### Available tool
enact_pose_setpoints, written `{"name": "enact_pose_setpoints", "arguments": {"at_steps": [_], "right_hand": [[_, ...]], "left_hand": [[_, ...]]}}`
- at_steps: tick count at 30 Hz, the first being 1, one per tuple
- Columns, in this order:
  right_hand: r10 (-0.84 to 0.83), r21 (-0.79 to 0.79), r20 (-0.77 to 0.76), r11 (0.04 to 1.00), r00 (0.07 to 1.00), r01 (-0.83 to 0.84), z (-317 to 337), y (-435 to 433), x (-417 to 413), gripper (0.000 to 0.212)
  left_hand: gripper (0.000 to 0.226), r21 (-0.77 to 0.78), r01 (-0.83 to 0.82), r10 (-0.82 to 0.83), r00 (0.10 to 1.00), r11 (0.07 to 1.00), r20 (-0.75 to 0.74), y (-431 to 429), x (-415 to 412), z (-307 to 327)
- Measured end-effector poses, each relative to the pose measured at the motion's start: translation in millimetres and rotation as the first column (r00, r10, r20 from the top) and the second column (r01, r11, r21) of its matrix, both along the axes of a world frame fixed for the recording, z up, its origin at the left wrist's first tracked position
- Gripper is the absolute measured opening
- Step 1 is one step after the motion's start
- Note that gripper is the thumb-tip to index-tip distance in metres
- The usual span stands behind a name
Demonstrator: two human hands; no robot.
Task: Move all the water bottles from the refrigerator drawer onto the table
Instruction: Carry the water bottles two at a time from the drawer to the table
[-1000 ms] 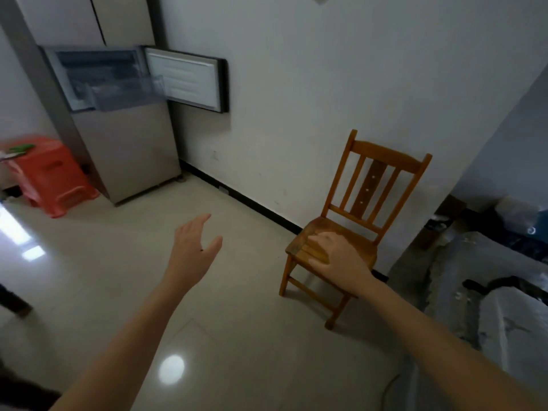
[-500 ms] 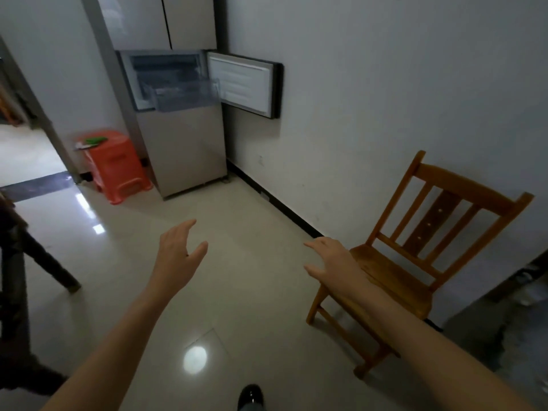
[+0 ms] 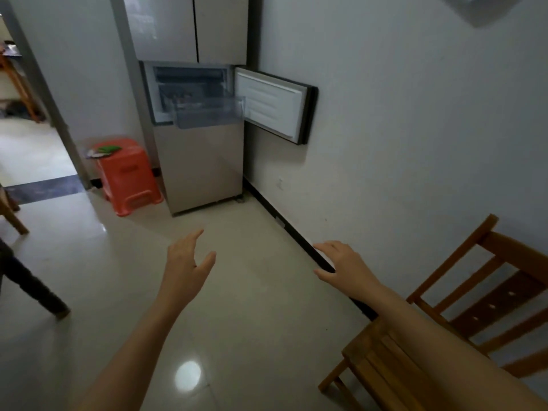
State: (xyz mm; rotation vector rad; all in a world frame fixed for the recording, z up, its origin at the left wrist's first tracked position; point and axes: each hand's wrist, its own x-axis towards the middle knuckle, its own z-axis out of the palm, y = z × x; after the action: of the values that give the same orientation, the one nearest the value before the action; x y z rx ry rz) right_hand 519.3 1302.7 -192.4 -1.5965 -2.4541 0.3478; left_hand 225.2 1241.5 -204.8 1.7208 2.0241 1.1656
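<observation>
A silver refrigerator (image 3: 201, 161) stands against the far wall with one small door (image 3: 272, 108) swung open to the right. Its clear plastic drawer (image 3: 207, 114) is pulled out; I cannot make out any bottles inside it from here. My left hand (image 3: 186, 262) is held out over the floor, fingers straight and spread, holding nothing. My right hand (image 3: 344, 265) is stretched forward near the wall's dark skirting, fingers relaxed, also holding nothing. Both hands are well short of the refrigerator.
A wooden chair (image 3: 439, 330) stands at the lower right by the wall. An orange plastic stool (image 3: 127, 176) sits left of the refrigerator. Dark furniture legs (image 3: 32, 289) show at the left edge. A doorway (image 3: 26, 114) opens at the far left. Glossy tile floor lies ahead.
The view has turned left and moved nearer the refrigerator, which now sits centred. My right hand has come away from the chair seat. Both hands stay open.
</observation>
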Motion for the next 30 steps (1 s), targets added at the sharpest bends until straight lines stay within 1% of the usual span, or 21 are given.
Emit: {"name": "enact_pose_setpoints", "arguments": {"at_steps": [5, 9, 16, 18, 21, 26, 30], "right_hand": [[0.022, -0.036, -0.008, 0.999, 1.000, -0.022, -13.5, 73.3, -14.4, 0.054], [0.045, -0.042, -0.032, 0.998, 0.998, -0.046, -19.8, 146.5, -23.7, 0.054], [0.114, -0.028, -0.081, 0.993, 0.990, -0.117, -10.1, 298.9, -47.2, 0.055], [0.150, -0.019, -0.093, 0.988, 0.984, -0.152, -4.5, 347.0, -60.3, 0.054], [0.194, -0.001, -0.116, 0.981, 0.974, -0.195, 1.4, 391.9, -80.8, 0.054], [0.267, -0.004, -0.138, 0.963, 0.954, -0.270, -4.4, 458.2, -121.4, 0.052], [0.272, -0.008, -0.153, 0.961, 0.950, -0.277, -10.7, 497.7, -146.1, 0.051]], "left_hand": [[0.050, -0.010, -0.042, 0.042, 0.999, 0.999, 0.015, 58.4, -14.5, -8.8], [0.051, -0.011, -0.056, 0.056, 0.998, 0.998, 0.019, 127.0, -18.9, -9.3], [0.052, 0.038, -0.113, 0.113, 0.994, 0.993, -0.005, 256.0, -41.1, 6.4], [0.052, 0.049, -0.157, 0.158, 0.987, 0.986, -0.010, 290.2, -51.1, 12.2], [0.053, 0.072, -0.213, 0.215, 0.976, 0.974, -0.020, 316.4, -63.1, 16.4], [0.052, 0.037, -0.308, 0.308, 0.951, 0.951, 0.000, 356.0, -96.1, 3.1], [0.050, 0.011, -0.351, 0.351, 0.936, 0.936, 0.015, 388.5, -123.6, -9.1]]}}
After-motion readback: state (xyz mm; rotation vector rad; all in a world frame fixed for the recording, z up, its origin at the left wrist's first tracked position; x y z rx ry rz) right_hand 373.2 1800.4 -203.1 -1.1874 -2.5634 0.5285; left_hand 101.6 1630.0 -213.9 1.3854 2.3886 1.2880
